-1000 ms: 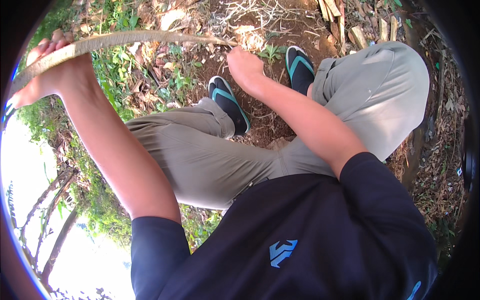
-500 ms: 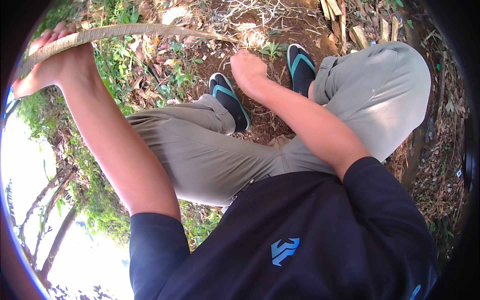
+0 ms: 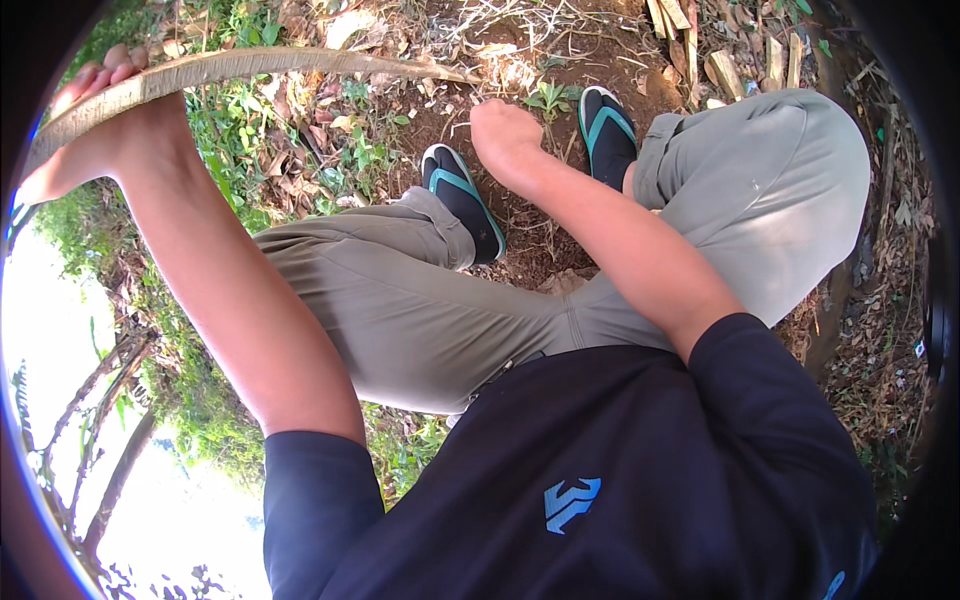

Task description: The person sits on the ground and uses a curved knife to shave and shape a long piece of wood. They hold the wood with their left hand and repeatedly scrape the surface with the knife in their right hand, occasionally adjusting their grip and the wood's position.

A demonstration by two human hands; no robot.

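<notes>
A long, pale wooden strip (image 3: pixel 245 66) stretches from the far left edge to a narrow tip near the middle; it looks curved in this picture. My left hand (image 3: pixel 130 130) holds its broad end, with fingertips showing beyond the far edge and the thumb on the near side. Just below the tip, my right hand (image 3: pixel 505 138) is closed in a fist, back of the hand up. A thin pale bit shows by its knuckles, but what the fingers hold is hidden.
My feet, in dark socks and teal-strapped flip-flops (image 3: pixel 463 200), are planted on bare soil (image 3: pixel 530 235). Several split wood pieces (image 3: pixel 725 72) lie at the far right. Dry leaves and low green plants (image 3: pixel 365 150) cover ground at left; thin stems (image 3: pixel 530 20) lie ahead.
My right hand has shifted slightly right, and a thin pale bit now shows by its knuckles. The left hand and the wooden strip have barely moved.
</notes>
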